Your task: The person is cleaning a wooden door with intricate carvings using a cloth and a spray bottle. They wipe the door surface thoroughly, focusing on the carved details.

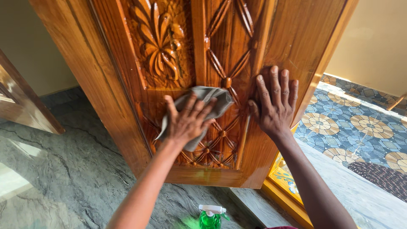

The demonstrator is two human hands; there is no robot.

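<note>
The door (212, 55) is of warm orange-brown wood with a glossy finish; its panels carry a carved flower and a lattice of diamonds. The cloth (210, 99) on it is plain grey. The floor (63, 169) is grey-green stone with dark veins. The spray bottle (210, 217) is bright green with a white head. The tiles (347, 123) outside show round beige flowers on blue-grey ground.
</note>
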